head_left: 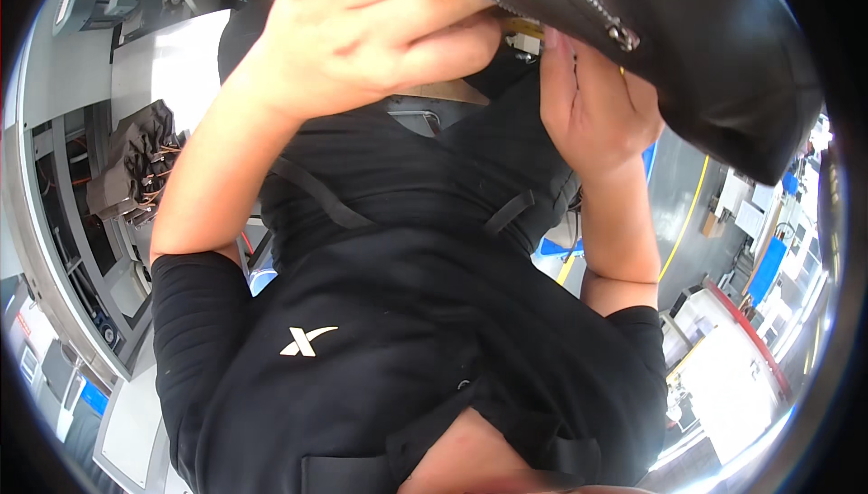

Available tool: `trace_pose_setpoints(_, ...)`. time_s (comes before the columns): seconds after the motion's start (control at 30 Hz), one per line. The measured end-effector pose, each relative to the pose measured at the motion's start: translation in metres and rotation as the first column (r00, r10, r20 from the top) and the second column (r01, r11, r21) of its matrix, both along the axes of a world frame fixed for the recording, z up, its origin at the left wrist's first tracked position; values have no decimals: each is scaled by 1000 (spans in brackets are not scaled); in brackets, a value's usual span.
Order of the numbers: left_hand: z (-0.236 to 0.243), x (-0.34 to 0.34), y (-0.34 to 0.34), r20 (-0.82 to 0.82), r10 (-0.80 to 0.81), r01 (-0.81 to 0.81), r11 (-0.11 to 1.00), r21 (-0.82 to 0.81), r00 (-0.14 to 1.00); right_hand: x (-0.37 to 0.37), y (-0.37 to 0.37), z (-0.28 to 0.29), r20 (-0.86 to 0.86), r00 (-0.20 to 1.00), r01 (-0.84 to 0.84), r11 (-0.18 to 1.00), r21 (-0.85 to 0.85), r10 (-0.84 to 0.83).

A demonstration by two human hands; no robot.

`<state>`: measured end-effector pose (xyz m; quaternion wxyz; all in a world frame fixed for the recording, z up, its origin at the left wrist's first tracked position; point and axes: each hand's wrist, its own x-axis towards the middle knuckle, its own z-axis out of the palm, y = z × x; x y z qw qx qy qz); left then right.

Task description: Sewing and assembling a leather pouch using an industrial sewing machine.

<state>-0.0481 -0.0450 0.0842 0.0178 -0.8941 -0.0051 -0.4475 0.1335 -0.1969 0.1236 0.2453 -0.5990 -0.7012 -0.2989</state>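
A black, leather-like item (723, 60) with two silver zippers and a metal pull fills the upper right. My left hand (375, 37) is at its left side, fingers bent and gripping it near the zipper edge, with the fingertips partly hidden. Underneath, my right hand (597, 101) is closed on the same item, which covers part of its fingers. A small pale metal-looking part (526, 42) shows between my hands, too small to identify. Below them are my black-clothed lap and torso.
A dark fabric bundle (136, 155) lies beside grey machine framework (72, 187) at left, near a white surface (194, 60). At right, a yellow floor line (683, 223) crosses the grey floor, and a white worktable (728, 358) with a red edge stands beyond it.
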Motion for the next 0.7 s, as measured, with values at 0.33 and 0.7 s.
trace_pose_setpoints(0.33,-7,1,13,108,118,-144,950,276,987,10,-4,4,-280,958,-53,913,-405,-68)
trace_pose_setpoints(0.7,1,2,19,127,96,-140,905,401,987,28,-13,-6,-185,981,-20,935,-355,-50)
